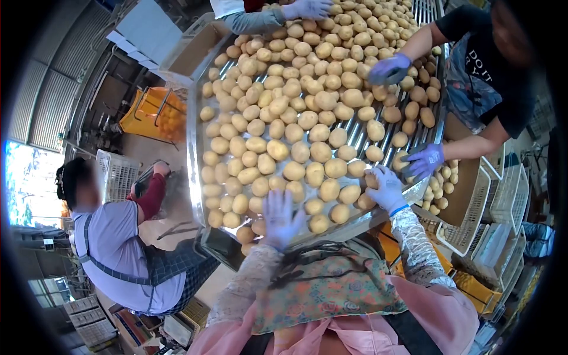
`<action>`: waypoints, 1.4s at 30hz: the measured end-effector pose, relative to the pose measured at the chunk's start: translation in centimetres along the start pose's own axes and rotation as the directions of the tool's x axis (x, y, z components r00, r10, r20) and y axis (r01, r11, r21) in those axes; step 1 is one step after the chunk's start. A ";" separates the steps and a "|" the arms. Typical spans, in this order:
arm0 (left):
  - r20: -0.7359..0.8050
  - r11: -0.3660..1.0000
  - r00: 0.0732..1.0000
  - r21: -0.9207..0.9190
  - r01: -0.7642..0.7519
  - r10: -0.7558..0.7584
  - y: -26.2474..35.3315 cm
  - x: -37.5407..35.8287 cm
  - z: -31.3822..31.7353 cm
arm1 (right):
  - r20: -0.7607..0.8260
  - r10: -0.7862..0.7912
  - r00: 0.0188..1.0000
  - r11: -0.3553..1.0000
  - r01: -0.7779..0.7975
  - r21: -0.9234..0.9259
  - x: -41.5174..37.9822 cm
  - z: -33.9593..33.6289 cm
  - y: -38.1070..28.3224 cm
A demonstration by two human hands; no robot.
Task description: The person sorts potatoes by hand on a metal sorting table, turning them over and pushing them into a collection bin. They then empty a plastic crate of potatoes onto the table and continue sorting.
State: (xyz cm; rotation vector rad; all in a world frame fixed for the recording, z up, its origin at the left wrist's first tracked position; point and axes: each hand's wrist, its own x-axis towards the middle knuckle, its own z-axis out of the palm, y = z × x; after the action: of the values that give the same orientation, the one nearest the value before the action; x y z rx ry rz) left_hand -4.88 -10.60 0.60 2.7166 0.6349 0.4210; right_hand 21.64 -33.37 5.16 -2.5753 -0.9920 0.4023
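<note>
Round tan potatoes [300,152] cover a metal roller table [192,148]. My left hand [280,219], in a pale lilac glove, lies over the near edge of the pile with its fingers spread, palm down, holding nothing that shows. Potatoes lie around its fingertips. Farther right, my right hand [387,189], gloved the same with a blue cuff, reaches to the potatoes at the near right corner. Its fingers curve by a potato [371,180], but whether they grip it is unclear.
A co-worker's two purple-gloved hands [425,161] work on the right side; another gloved hand [307,9] is at the far end. A person in overalls [127,248] stands left. White crates [510,198] and a cardboard box [464,192] with potatoes are at right.
</note>
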 end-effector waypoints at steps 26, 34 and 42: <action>-0.090 0.980 0.994 0.181 0.076 -0.060 3.4 5.2 2.8 | -0.675 -0.020 0.737 0.998 -0.028 -0.060 -3.5 -7.8 8.1; 0.287 0.868 0.822 -0.089 -0.488 0.492 2.7 0.3 0.0 | -0.100 0.070 0.993 0.984 -0.085 -0.159 8.9 0.4 -8.4; 0.200 0.991 0.980 0.133 -0.021 -0.006 1.9 -0.5 -1.2 | 0.241 0.070 0.968 0.980 -0.021 -0.199 9.7 1.4 -7.6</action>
State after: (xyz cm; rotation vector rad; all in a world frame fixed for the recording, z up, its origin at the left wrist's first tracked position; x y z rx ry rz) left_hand -4.96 -12.18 2.27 2.8410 0.6178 0.1067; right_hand 23.55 -21.17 5.75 -2.7772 -1.1067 0.6846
